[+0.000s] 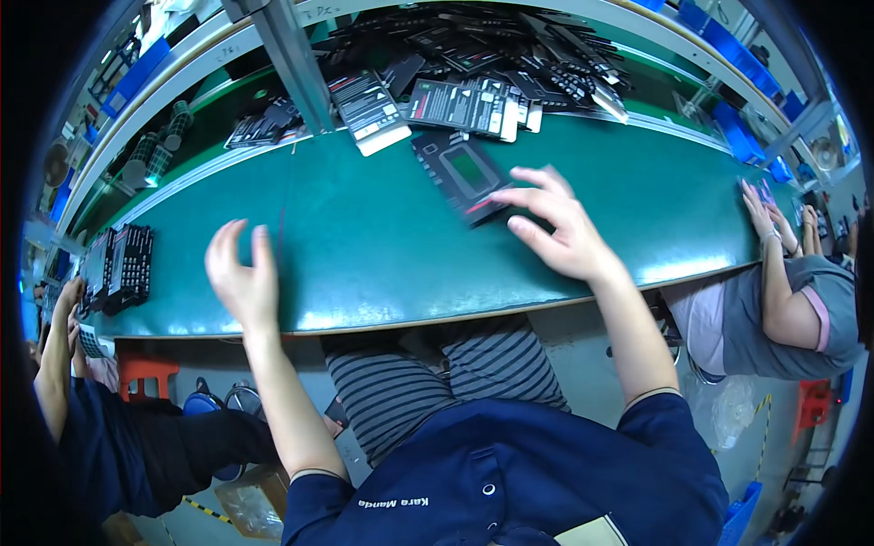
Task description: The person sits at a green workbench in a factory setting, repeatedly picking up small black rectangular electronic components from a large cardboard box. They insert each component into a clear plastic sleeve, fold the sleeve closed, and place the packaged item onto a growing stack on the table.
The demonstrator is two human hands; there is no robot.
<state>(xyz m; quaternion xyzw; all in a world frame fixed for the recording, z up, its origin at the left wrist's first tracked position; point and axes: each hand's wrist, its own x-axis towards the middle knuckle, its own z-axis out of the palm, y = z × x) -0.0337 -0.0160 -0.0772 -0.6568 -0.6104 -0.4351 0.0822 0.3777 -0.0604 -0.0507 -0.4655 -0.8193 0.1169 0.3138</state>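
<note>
A flat black packaging box point(452, 175) with a green panel and a red stripe lies on the green bench point(364, 246), slightly blurred. My right hand point(557, 223) is over its near right corner, thumb and fingers apart. One fingertip overlaps the box's edge; whether it touches I cannot tell. To the left, my left hand point(244, 275) hovers over the bench with thumb and fingers spread, holding nothing. Beyond the black box lie a printed flat box point(369, 105) with a white flap and several similar boxes point(464, 107).
A large heap of black flat boxes point(473, 45) fills the back. Stacked black boxes point(123, 264) stand at the left end. A metal post point(289, 64) rises from the back edge. Co-workers sit at both sides; one's hands point(760, 214) rest on the bench at right.
</note>
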